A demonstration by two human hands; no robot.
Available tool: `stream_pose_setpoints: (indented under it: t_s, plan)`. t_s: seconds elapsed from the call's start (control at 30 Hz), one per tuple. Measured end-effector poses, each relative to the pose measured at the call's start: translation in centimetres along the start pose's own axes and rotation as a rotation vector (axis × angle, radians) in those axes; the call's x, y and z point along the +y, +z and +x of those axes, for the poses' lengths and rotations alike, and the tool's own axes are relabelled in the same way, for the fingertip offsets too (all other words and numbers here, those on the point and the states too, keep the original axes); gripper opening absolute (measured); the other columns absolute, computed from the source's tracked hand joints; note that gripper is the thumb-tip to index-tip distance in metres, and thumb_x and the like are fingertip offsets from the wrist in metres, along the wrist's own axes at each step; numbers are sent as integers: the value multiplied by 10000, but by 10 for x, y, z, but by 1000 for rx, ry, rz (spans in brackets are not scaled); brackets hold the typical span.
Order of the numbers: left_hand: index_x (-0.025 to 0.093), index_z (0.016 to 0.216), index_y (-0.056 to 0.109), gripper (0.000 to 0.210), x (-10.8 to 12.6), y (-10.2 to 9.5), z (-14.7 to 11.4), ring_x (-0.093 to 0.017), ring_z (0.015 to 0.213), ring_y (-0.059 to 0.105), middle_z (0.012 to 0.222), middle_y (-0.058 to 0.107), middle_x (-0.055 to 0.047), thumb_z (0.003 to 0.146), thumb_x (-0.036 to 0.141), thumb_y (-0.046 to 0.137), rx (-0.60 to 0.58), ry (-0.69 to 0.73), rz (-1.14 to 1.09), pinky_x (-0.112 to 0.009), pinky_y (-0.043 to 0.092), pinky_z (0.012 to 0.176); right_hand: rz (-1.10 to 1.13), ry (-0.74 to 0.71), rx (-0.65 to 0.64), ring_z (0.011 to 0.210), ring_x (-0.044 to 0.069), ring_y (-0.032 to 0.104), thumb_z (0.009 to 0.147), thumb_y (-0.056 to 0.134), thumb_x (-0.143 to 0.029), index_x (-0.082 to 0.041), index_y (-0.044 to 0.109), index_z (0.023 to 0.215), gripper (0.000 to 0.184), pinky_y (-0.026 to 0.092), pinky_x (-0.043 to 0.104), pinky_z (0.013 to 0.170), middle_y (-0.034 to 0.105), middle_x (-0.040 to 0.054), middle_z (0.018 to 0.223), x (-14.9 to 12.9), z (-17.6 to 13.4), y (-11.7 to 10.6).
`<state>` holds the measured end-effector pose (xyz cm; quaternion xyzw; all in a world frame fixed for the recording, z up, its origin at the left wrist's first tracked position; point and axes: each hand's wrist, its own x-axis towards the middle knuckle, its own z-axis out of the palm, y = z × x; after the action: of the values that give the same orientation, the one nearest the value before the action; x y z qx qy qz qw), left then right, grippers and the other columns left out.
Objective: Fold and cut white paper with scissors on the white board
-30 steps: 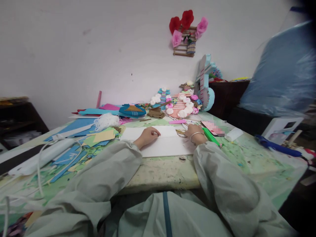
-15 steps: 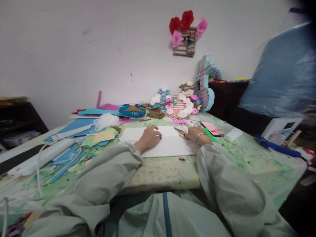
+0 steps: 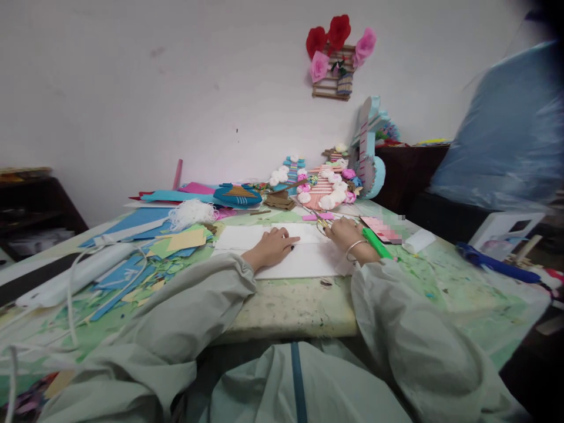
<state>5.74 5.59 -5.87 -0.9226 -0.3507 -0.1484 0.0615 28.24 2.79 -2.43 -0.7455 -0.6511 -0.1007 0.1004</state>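
A white board or sheet [image 3: 304, 268] lies flat at the table's near edge, with a line running across it. My left hand [image 3: 274, 247] rests on its left half, empty, the index finger stretched out to the right. Over the sheet's right side, my right hand [image 3: 346, 235] grips a pair of scissors [image 3: 325, 223] by the handles. The blades point away and to the left, above the sheet's far edge. How far the blades are apart is hard to tell. Close to my right wrist is a green strip-like object [image 3: 376, 243].
Paper scraps [image 3: 176, 244], a white yarn bundle [image 3: 192, 215] and a white power strip [image 3: 79, 276] with its cable cover the left side. Decorated crafts [image 3: 321, 185] stand at the back. A phone [image 3: 382, 229], a white roll [image 3: 419, 239] and a blue-handled tool [image 3: 497, 261] lie to the right.
My right hand has lifted and turned the scissors, so the blades point farther away from me. My left hand has slid slightly right and straightened its index finger.
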Motion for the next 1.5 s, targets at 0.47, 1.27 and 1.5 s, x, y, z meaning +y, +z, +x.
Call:
stream_pose_setpoints:
  t_s: [0.47,1.27,1.5]
  plan:
    - [175,1070,611,344,-2,-2,-2,-273,1010,486,1078,538,-142,876,389,424,48,-34,39,-407,397,856,25,-87,-86,1080,322,489,899,369,-371,-74,617,1063,421,336,469,890,558,214,1154,-18,11,30]
    - [192,765,739,263,-117,-47,-43,-276,805,632,857,713,-92,528,307,741,15,-536,-195,-314,438,755,195,-17,-43,1055,271,519,886,396,-423,-138,606,997,371,368,348,789,576,164,1133,-8,9,28]
    - [235,804,744,296,-89,-63,-41,-234,946,628,1080,688,-38,525,332,731,-243,-314,-316,-264,431,815,309,-89,84,920,223,548,882,443,-360,-139,604,840,277,327,292,686,623,128,971,-10,8,26]
